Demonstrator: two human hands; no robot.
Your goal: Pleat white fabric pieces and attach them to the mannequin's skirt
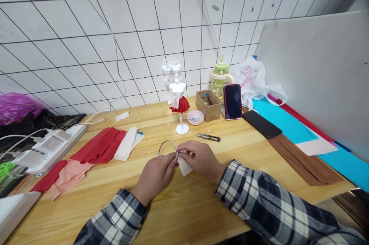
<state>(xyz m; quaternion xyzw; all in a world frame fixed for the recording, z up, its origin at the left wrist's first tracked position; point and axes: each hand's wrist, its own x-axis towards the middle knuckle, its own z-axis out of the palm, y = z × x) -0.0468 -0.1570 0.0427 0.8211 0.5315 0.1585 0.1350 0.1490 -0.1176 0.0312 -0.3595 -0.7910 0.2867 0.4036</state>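
My left hand (155, 175) is closed, its thumb and fingers pinching a thin, narrow ring (164, 143) that looks like a slim roll of tape and stands upright. Against the ring's right side, my right hand (203, 159) is also closed, with a small white piece of cloth (185, 166) hanging below its fingertips. The fingertips of both hands meet, so the exact hold on the cloth is partly hidden. Beyond the hands stands a small white dress form (177, 90) wearing a red pleated skirt (181, 104) and a strip of white cloth. Black thread snips (208, 137) lie nearby.
A pink bowl of beads (195, 118), a cardboard box (208, 106), a propped phone (232, 101) and a bottle (221, 77) stand at the back. Red cloth (99, 145) and a power strip (53, 147) lie left; brown cloth (305, 160) and a black phone (261, 124) right.
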